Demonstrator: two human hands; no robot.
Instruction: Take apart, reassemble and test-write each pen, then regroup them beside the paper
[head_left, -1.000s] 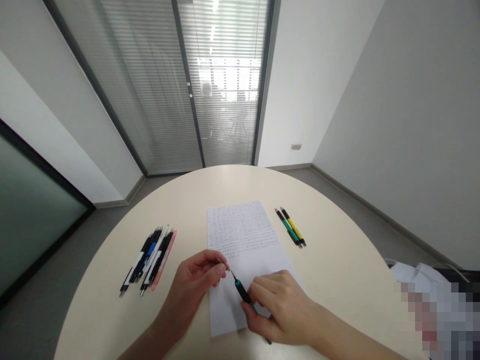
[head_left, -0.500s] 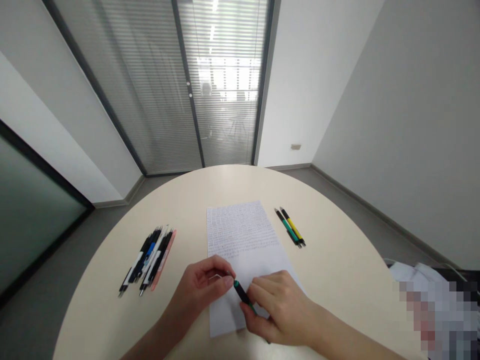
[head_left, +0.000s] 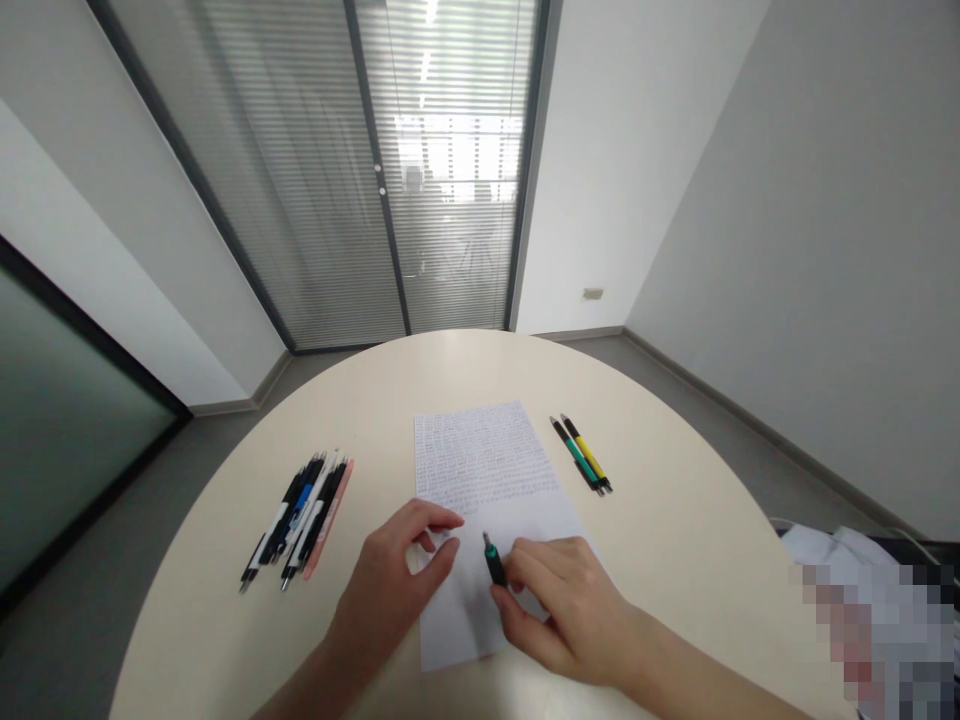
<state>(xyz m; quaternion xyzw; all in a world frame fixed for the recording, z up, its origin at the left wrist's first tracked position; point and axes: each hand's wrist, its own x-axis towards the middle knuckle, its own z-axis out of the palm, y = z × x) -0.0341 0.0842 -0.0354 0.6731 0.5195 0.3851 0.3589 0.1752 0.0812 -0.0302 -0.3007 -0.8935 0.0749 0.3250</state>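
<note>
My right hand (head_left: 559, 605) grips a black pen with a green band (head_left: 493, 562), its tip pointing up and away over a white sheet of paper (head_left: 487, 470) covered in handwriting on its upper half. My left hand (head_left: 397, 585) rests on the sheet's left edge, fingers loosely curled and apart, holding nothing, a little left of the pen tip.
A row of several pens (head_left: 296, 520), black, blue, white and pink, lies left of the sheet. Two pens, one green (head_left: 574, 455) and one yellow (head_left: 587, 455), lie to its right. The round beige table (head_left: 675, 520) ends close in front of a glass door with blinds.
My left hand let go of the pen's tip and drew back to the left. The right hand tilted the pen more upright.
</note>
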